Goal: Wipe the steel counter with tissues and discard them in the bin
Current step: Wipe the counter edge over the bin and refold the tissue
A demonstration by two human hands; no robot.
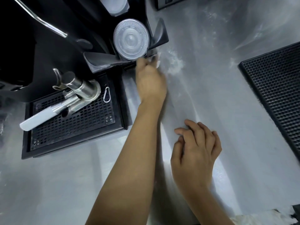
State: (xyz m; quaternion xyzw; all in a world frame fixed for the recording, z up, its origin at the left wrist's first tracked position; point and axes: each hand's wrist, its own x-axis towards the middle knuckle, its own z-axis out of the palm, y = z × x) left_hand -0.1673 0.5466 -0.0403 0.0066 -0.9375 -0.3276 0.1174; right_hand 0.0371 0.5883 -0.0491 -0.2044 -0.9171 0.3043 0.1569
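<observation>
The left hand [151, 78] reaches far forward across the steel counter [211, 95], up to the foot of a black lid holder [100, 64]. Its fingers are bunched round a white tissue [157, 60], which is pressed to the counter right at the holder's corner. Only small scraps of the tissue show past the fingertips, and the hand is blurred, so the exact grip is hard to make out. A smear of white powder [176, 61] lies on the counter just beside the tissue, to its right, with fainter streaks further back. The right hand [194, 148] rests on the counter nearer the person, with its fingers loosely bent, their tips touching the steel and nothing in its grasp. A clear plastic lid [131, 41] sits in the holder above the left hand. To the left stands a black drip tray [73, 127] with a perforated grate; on it lie a steel tool [82, 90], a white-bladed spatula [38, 118] and a small metal clip [107, 95]. A black rubber mat [276, 88] lies on the counter at the right edge, well apart from both hands.
</observation>
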